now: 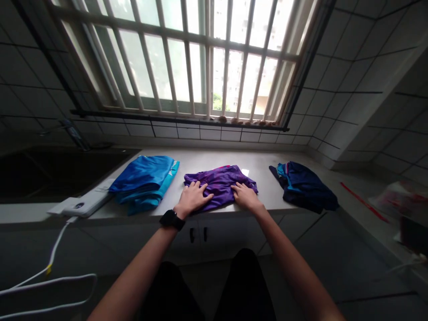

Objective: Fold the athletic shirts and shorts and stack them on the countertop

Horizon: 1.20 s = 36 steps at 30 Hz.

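A folded purple garment (pixel 219 189) lies on the white counter in front of me, with a bit of pink showing at its far edge. My left hand (pixel 194 196) rests on its near left part, fingers spread over the cloth. On its right part lies my right hand (pixel 245 195), fingers also stretched out and palm down. Left of it sits a stack of folded blue garments (pixel 145 180), bright blue over teal. To the right is a folded navy garment (pixel 306 187) with lighter blue and a striped edge.
A white power bank (pixel 88 201) with a white cable (pixel 56 245) sits at the counter's front left edge. Beyond it is a dark sink (pixel 60 171) with a faucet (pixel 75 133). A red strip (pixel 364 203) and a plastic bag (pixel 401 196) lie right. A barred window rises behind.
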### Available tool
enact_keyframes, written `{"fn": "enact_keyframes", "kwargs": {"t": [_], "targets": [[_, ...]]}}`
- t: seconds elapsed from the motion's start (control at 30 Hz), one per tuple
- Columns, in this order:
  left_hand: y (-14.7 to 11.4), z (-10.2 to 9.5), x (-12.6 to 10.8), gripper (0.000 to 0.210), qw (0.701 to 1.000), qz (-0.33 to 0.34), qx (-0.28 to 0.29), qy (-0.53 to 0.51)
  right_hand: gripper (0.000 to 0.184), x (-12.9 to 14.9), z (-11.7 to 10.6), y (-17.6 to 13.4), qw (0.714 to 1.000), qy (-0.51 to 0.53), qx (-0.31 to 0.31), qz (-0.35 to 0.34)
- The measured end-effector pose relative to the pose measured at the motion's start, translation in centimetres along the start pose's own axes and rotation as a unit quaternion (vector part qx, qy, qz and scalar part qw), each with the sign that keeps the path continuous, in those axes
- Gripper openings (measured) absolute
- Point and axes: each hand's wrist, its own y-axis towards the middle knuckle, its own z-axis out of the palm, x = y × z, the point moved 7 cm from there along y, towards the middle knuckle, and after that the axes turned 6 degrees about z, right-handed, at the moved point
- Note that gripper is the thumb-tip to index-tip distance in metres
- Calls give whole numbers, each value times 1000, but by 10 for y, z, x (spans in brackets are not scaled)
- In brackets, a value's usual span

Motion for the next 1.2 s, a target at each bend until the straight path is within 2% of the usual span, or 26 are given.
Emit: {"fn": "enact_keyframes", "kwargs": {"t": [0.13, 0.2, 0.27, 0.33, 0.43, 0.53, 0.57, 0.63, 0.73, 0.87, 0.97, 1.1, 1.2], "targets": [[-27, -20, -39, 65, 1000, 3, -9, 15, 49, -12, -15, 25, 999, 0, 3, -48], [-39, -27, -53, 65, 1000, 27, -3, 5, 48, -11, -24, 24, 997, 2, -25, -75], [-49, -30, -55, 60, 997, 70, -12, -16, 50, -6, -31, 8, 990, 19, -81, -111], [-59, -27, -45, 58, 990, 127, -33, -44, 54, -2, -29, -25, 978, 49, -146, -143], [-73, -10, -21, 77, 972, 217, -45, -79, 50, 0, -4, -82, 960, 72, -208, -173], [-77, 3, -4, 70, 964, 246, -57, -85, 63, 8, 35, -115, 952, 29, -220, -212], [-77, 4, -3, 66, 963, 248, -62, -85, 66, 9, 46, -118, 951, 13, -229, -210], [-74, 1, -6, 56, 962, 253, -62, -86, 62, 10, 58, -113, 948, -5, -257, -188], [-75, -10, -10, 43, 962, 250, -49, -95, 46, 11, 59, -104, 939, 4, -292, -180], [-87, -38, -2, 30, 961, 223, -78, -142, 35, 11, 33, -112, 922, 69, -311, -220], [-83, -67, 10, 29, 962, 169, -120, -180, 32, 3, -3, -110, 918, 140, -316, -195], [-39, -100, 19, 31, 964, 72, -176, -184, 33, -6, -54, -66, 929, 191, -301, -103], [-1, -109, 20, 42, 962, 3, -231, -147, 36, -15, -84, -35, 932, 184, -312, 3]]}}
